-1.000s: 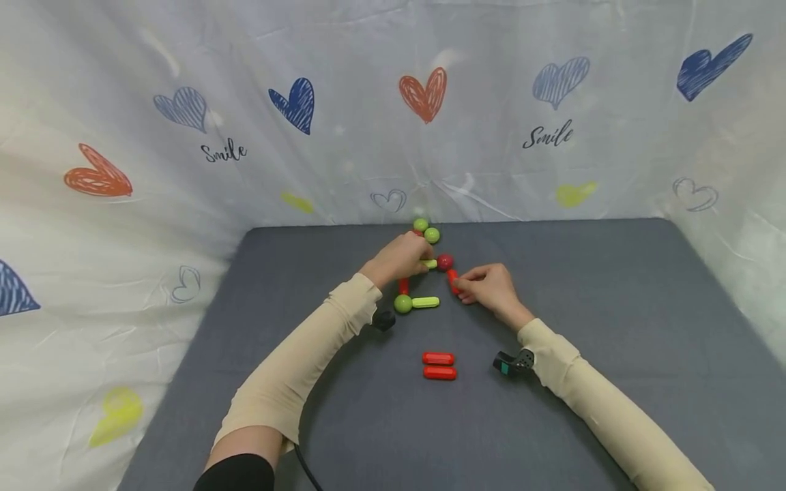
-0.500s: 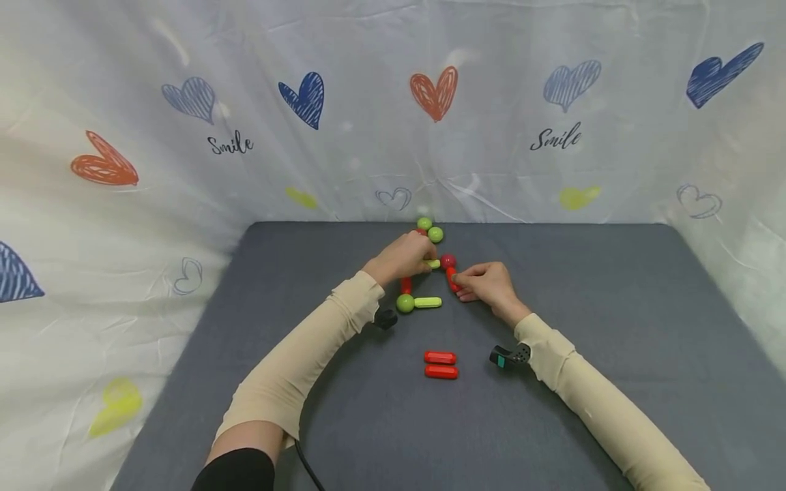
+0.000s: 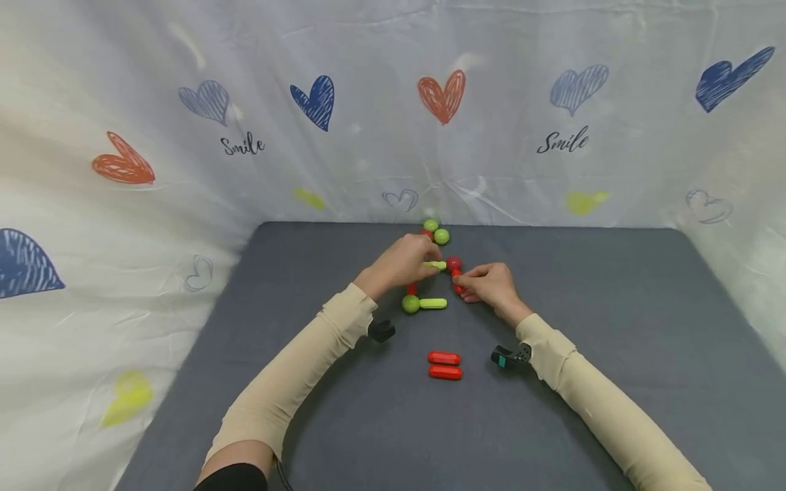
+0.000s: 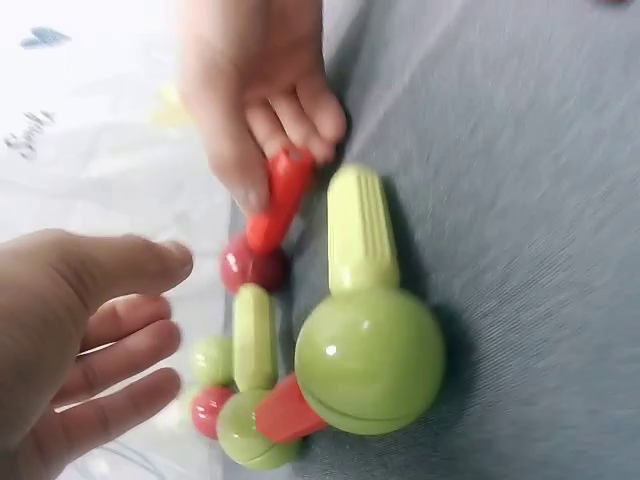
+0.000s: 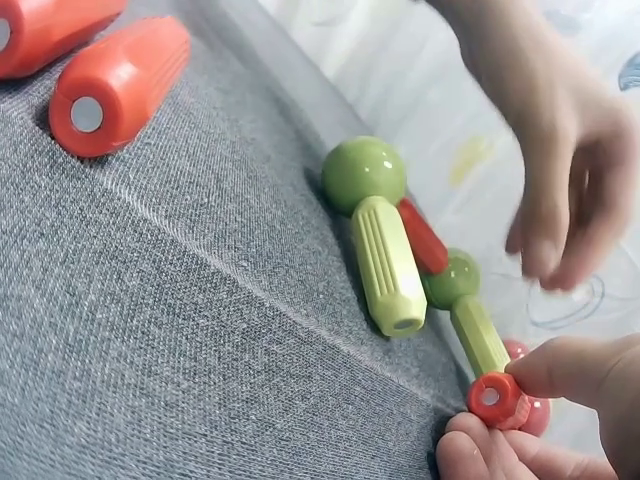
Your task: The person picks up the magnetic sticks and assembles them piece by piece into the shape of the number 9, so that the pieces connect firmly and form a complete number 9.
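Observation:
My right hand [image 3: 494, 290] pinches a red stick [image 4: 284, 196] between thumb and fingers. That stick's far end meets a red ball [image 4: 250, 264], which touches a yellow-green stick [image 4: 255, 335]. My left hand [image 4: 95, 335] hovers beside this chain, fingers parted, holding nothing. The yellow-green stick ends at a green ball [image 5: 454, 280]; from there another red stick [image 5: 422, 236] runs to a nearer green ball [image 5: 364, 175], which bears a second yellow-green stick [image 5: 390, 268] with a free end.
Two loose red sticks [image 3: 445, 365] lie side by side nearer the front of the grey tabletop [image 3: 552, 423]. At the back, two green balls [image 3: 441, 236] sit by another red ball [image 4: 208, 411]. Behind the table hangs a white curtain [image 3: 368, 136] with printed hearts.
My left hand's fingers have loosened and come off the yellow-green stick. The right hand keeps its pinch on the red stick. The head view has shifted slightly.

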Demonstrator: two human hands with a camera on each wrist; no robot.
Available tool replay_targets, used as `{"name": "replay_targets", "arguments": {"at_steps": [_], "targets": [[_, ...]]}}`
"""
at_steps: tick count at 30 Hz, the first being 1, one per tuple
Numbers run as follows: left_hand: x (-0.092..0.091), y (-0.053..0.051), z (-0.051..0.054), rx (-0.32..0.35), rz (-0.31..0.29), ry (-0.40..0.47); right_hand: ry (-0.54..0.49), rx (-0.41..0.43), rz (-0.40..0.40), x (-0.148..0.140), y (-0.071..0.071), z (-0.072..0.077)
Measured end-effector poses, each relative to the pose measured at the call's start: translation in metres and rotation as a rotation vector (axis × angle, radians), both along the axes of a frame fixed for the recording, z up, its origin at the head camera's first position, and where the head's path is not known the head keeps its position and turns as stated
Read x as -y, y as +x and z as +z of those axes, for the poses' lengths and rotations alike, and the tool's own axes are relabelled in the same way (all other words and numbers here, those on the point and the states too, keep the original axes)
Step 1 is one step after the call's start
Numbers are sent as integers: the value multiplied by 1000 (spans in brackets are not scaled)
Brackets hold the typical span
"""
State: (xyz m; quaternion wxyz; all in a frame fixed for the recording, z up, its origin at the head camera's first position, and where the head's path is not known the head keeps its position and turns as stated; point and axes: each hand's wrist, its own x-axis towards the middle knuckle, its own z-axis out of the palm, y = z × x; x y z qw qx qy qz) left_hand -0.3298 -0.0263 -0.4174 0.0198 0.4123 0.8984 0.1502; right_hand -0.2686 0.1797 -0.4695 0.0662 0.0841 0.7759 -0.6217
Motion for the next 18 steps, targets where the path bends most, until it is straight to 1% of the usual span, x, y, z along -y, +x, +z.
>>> {"name": "replay_targets", "arguments": {"at_steps": [2,3,5,7,9,11,14,18], "targets": [[4,12,2,4,-17,13,9,-7,-1,-1,-1,1],[5,17,1,1,-29,5,15,-10,-1,-2,-1,1],[7,26,-4,-23,-49,-33,30,-13,-2,-3,-1,1],[8,32,-11,-48,-56,-88,41,-11,-4,-3,-1,1],[9,37,-18,-77,-61,-128,49,-6,-3,-3,-1,0],[11,40,-24,-104,-61,-147,50,1,-1,-2,-1,0],[14,45,-29,-142,-49,-142,43,2,9,-1,-1,0],[18,49,-31,-169,-30,-114,38,-4,11,1,0,1]]}}
